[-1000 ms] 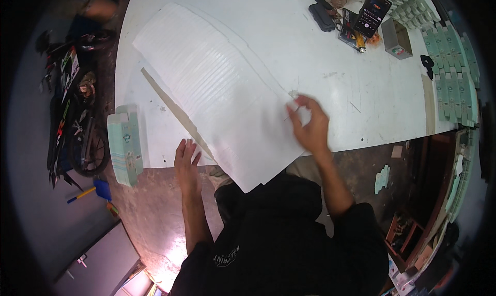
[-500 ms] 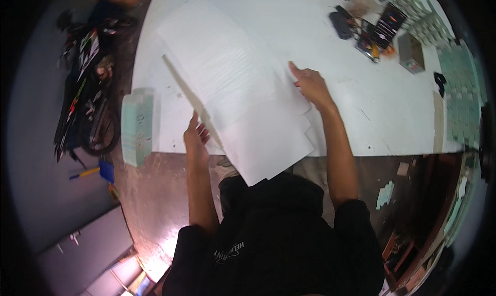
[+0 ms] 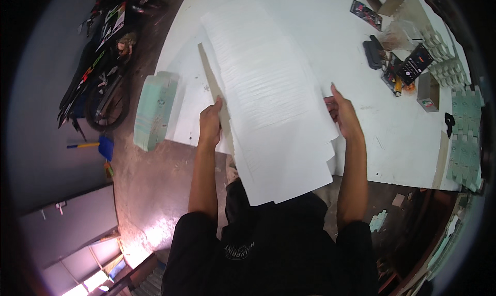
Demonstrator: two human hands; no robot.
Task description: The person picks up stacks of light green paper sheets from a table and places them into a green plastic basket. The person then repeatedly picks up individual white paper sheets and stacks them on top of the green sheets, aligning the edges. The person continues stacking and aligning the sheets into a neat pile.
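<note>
A thick stack of large white sheets lies tilted across the table's front edge, its near end overhanging toward my lap. The sheets are fanned out of line, with stepped corners at the lower right and fine parallel lines over the upper part. Along the stack's left side runs a narrow grey-brown strip. My left hand is closed at this strip, thumb up, its fingers partly hidden behind the edge. At the right edge, my right hand has its thumb raised apart and its fingers half bent beside the sheets.
A stack of pale green pieces stands at the table's left edge. On the right lie a phone, a dark case, a small open box and more green pieces. A motorbike is parked beyond the left side.
My view has shifted, so the table sits further right. My right hand has gone from pointing over the sheets to their right edge, fingers bent. The left hand stays at the strip.
</note>
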